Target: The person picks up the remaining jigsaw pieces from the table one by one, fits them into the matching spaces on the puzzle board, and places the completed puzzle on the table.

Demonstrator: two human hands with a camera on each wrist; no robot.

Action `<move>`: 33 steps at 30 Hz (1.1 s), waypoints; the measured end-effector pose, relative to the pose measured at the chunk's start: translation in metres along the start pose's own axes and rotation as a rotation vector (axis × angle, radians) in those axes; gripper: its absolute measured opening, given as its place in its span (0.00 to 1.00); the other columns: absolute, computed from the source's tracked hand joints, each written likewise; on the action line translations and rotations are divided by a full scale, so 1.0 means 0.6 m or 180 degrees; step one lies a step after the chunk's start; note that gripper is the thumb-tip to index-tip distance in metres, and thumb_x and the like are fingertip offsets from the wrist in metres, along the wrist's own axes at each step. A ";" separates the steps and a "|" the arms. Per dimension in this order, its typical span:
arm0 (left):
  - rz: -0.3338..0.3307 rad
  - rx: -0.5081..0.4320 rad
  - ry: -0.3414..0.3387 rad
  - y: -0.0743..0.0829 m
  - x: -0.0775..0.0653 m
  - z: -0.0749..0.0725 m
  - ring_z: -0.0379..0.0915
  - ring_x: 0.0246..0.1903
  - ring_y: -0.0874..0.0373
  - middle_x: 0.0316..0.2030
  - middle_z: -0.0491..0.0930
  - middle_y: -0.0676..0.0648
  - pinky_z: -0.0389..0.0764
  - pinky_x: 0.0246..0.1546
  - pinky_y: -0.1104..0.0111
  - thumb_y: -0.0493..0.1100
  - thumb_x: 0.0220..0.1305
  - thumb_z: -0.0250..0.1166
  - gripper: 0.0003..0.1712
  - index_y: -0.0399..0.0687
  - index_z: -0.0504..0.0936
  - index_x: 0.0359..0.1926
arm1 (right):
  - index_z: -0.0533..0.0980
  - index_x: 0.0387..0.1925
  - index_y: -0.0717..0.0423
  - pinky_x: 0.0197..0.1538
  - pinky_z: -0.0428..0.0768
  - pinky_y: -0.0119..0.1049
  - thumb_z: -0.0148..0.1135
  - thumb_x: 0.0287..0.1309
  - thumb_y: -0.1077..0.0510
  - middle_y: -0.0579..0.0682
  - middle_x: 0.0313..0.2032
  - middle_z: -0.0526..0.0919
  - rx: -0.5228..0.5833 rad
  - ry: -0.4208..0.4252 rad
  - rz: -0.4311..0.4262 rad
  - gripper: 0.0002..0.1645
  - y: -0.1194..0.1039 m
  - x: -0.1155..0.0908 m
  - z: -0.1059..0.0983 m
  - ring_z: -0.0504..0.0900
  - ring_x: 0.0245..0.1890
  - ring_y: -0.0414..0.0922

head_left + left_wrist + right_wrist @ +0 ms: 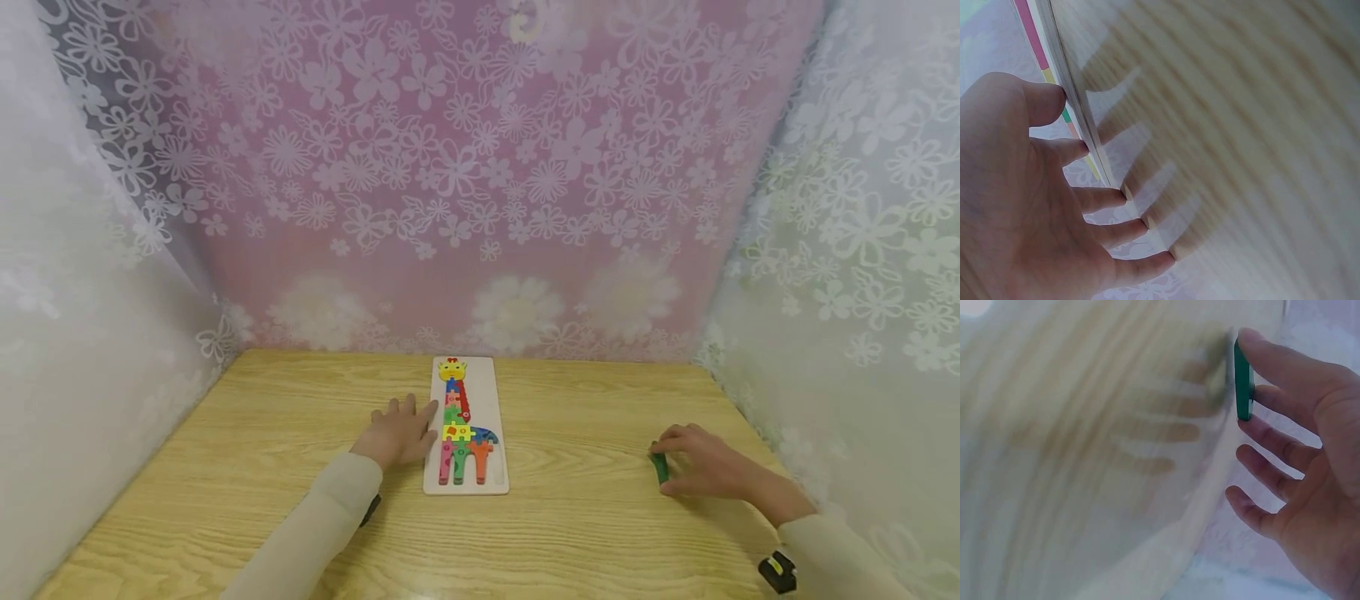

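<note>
A white puzzle board (484, 392) lies flat on the table, holding a giraffe made of colourful interlocking pieces. A pale leg-shaped recess (498, 473) shows at its lower right. My left hand (393, 433) is spread at the board's left side; in the left wrist view, its thumb and index finger touch the board edge, while the other fingertips rest on the wood. Well to the right, my right hand (708, 468) pinches a green puzzle piece (1244, 381) between thumb and fingers. That piece stands on edge, at or just above the tabletop; I cannot tell which.
The wood-grain table (570, 533) extends around the board. A pink flowered curtain (480, 183) hangs behind its far edge, with pale flowered curtains (862, 250) at both sides. A black wrist device (777, 572) is strapped near my right sleeve.
</note>
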State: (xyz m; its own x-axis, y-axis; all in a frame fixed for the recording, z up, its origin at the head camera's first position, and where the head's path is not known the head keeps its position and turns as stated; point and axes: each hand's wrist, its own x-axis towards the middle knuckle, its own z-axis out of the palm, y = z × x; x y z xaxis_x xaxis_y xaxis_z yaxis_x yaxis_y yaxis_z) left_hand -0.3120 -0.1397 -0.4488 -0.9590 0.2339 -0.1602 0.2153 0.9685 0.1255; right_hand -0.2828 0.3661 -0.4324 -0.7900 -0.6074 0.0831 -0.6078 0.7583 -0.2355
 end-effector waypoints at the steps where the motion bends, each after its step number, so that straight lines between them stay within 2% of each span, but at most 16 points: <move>1: 0.0007 0.0005 -0.0001 0.000 0.000 0.000 0.51 0.77 0.28 0.80 0.55 0.34 0.59 0.72 0.30 0.61 0.79 0.47 0.36 0.58 0.57 0.82 | 0.84 0.55 0.56 0.47 0.80 0.57 0.78 0.52 0.40 0.55 0.53 0.82 0.0000 0.0005 -0.0015 0.34 -0.006 0.007 0.000 0.78 0.50 0.58; 9: -0.0014 -0.0026 -0.0036 -0.001 -0.001 -0.003 0.50 0.78 0.28 0.80 0.54 0.34 0.58 0.72 0.30 0.60 0.79 0.47 0.36 0.57 0.56 0.82 | 0.83 0.57 0.58 0.50 0.80 0.59 0.78 0.54 0.44 0.55 0.54 0.82 -0.0141 0.0089 -0.0294 0.33 -0.060 0.077 -0.002 0.78 0.52 0.58; 19: 0.0018 -0.0014 -0.0037 -0.002 0.000 0.001 0.51 0.78 0.28 0.80 0.54 0.34 0.59 0.72 0.30 0.61 0.79 0.47 0.37 0.58 0.56 0.82 | 0.82 0.58 0.57 0.52 0.79 0.59 0.78 0.55 0.47 0.54 0.54 0.82 -0.0112 0.0101 -0.0542 0.32 -0.105 0.147 0.019 0.77 0.53 0.57; 33: 0.0027 -0.0022 -0.0037 -0.001 -0.001 -0.004 0.50 0.78 0.29 0.80 0.54 0.34 0.59 0.72 0.31 0.61 0.79 0.47 0.36 0.57 0.56 0.82 | 0.83 0.57 0.57 0.53 0.77 0.58 0.78 0.55 0.47 0.54 0.54 0.82 0.0098 -0.0021 -0.0692 0.30 -0.165 0.203 0.036 0.76 0.54 0.57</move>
State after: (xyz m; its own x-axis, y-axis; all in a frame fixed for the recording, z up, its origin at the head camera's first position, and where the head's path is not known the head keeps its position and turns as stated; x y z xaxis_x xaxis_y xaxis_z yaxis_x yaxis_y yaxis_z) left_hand -0.3120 -0.1405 -0.4465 -0.9549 0.2432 -0.1705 0.2221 0.9658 0.1338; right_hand -0.3171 0.2122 -0.4202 -0.6400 -0.7575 0.1290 -0.7611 0.6018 -0.2421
